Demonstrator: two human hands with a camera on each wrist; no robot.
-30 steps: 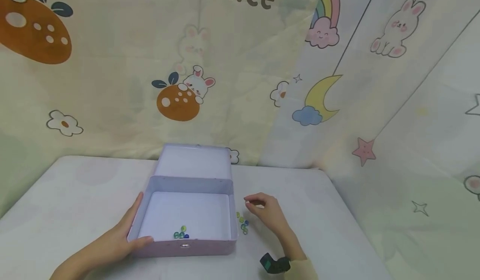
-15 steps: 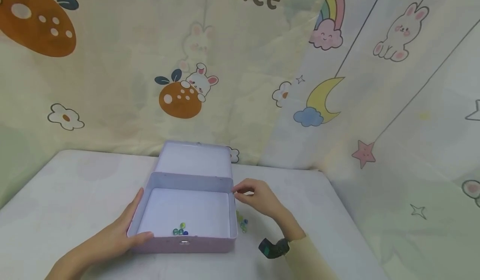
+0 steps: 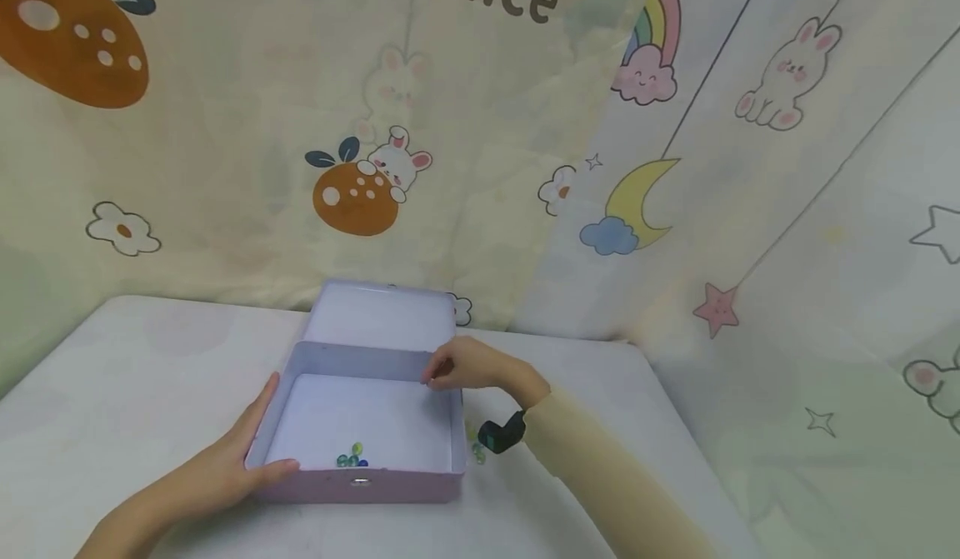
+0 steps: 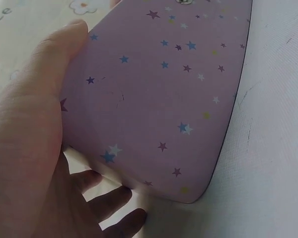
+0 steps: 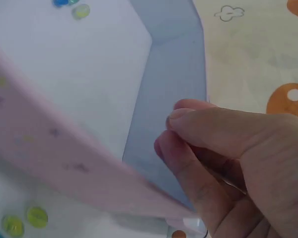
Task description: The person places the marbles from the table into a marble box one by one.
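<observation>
A lilac metal box with a star pattern stands with its lid raised. Several glass marbles lie inside near its front wall. My left hand grips the front left corner, thumb at the front rim and fingers along the left side; the left wrist view shows that hand too. Over the right part of the box is my right hand, thumb and fingertips pinched together, pointing down. In the right wrist view, the fingertips nearly hide what they pinch, seemingly a small marble.
More marbles lie on the white table just outside the right wall of the box, partly behind the wrist camera. A printed cloth hangs behind the table.
My right hand has moved left from beside the loose marbles, over the right wall, to above the inside of the box. The left hand keeps its grip on the corner.
</observation>
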